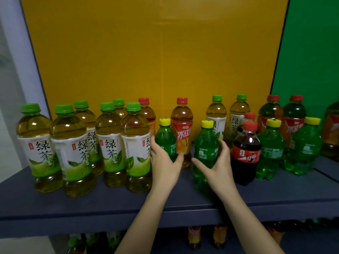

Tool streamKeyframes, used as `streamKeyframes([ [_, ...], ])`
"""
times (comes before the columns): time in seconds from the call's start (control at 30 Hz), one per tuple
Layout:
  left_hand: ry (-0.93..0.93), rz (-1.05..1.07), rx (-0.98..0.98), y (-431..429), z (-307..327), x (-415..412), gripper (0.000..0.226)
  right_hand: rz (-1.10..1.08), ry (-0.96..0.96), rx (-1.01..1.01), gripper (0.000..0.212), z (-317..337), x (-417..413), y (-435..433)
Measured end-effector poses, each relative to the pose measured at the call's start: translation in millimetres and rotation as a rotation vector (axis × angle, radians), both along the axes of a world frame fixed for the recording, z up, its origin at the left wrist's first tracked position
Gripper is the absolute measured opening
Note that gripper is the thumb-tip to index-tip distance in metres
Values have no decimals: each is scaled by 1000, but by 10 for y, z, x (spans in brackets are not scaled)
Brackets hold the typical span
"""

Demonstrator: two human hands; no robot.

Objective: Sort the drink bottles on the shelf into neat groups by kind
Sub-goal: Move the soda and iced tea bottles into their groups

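Two bare hands reach over the front edge of the dark blue shelf (110, 202), each wrapped around a small green soda bottle with a yellow cap. The left hand (165, 162) clasps the left green soda bottle (165, 138), fingers behind it on its left side and thumb curling across the front near its base. The right hand (218, 165) clasps the right green soda bottle (206, 149), fingers on its right side and thumb stretched across the lower front. Between the two held bottles, a little further back, stands an upright iced red tea bottle (182, 129) with a red cap and orange label. Six green tea bottles (77, 143) with green caps and white-and-green labels stand packed together on the left part of the shelf, and a second red-capped tea bottle (146, 112) shows behind their right end. Two more green tea bottles (229, 116) stand at the back, right of centre. Just right of the right hand stands a dark cola bottle (246, 153) with a red cap, another red cap peeking out behind it. Further right stand two more green soda bottles (286, 147) with yellow caps, and behind them two larger red-capped bottles (282, 114). A yellow panel (156, 52) backs the shelf, with a green panel (311, 52) to its right. More bottles show dimly on the level below.
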State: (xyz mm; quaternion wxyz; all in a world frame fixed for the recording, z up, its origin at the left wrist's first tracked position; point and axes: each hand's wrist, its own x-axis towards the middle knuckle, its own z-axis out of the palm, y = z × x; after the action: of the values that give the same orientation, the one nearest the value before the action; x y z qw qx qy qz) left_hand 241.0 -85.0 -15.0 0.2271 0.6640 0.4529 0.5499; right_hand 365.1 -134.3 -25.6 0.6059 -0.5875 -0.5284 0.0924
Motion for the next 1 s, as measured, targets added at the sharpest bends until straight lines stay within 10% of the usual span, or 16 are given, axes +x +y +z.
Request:
streamKeyframes([
  [0.23, -203, -58, -235, 281, -37, 41, 95, 14, 152, -150, 69, 3, 96, 152],
  [0.57, -293, -304, -20, -228, -60, -67, 49, 72, 260, -21, 50, -27, -1, -480],
  [1.0, -470, -864, -99, -1070, 237, 812, 48, -245, 373, 154, 40, 9, 849, -1881],
])
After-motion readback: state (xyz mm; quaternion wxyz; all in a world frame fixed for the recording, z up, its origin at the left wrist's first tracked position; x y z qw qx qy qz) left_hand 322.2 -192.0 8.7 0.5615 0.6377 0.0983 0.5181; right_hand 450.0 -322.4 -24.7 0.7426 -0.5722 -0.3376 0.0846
